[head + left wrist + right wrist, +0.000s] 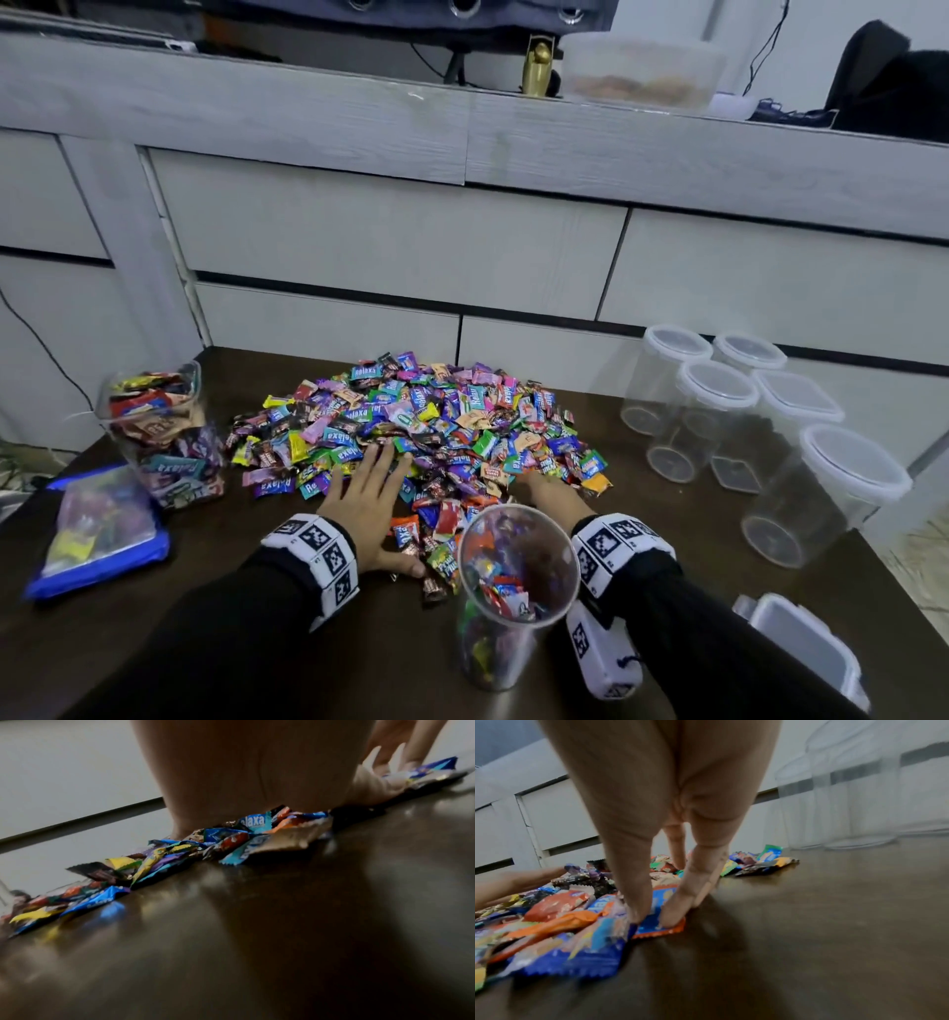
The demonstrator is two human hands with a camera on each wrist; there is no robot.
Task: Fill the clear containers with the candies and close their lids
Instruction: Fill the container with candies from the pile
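Note:
A wide pile of wrapped candies [426, 426] covers the middle of the dark table [215, 632]. My left hand [372, 483] lies flat, fingers straight, on the pile's near edge; in the left wrist view the palm [257, 770] presses on candies [231, 839]. My right hand [549, 491] reaches into the pile's near right side, its fingers hidden in the head view. In the right wrist view its thumb and fingertips [672, 920] press down on an orange and blue wrapper [659, 931]. An open round clear container [513, 591], partly filled with candies, stands between my wrists.
A clear container [164, 437] full of candies stands at the left, with a blue bag [97, 534] in front of it. Several empty lidded containers [719, 411] cluster at the right. Another plastic piece [806, 647] lies near the right front edge. A grey cabinet [411, 246] backs the table.

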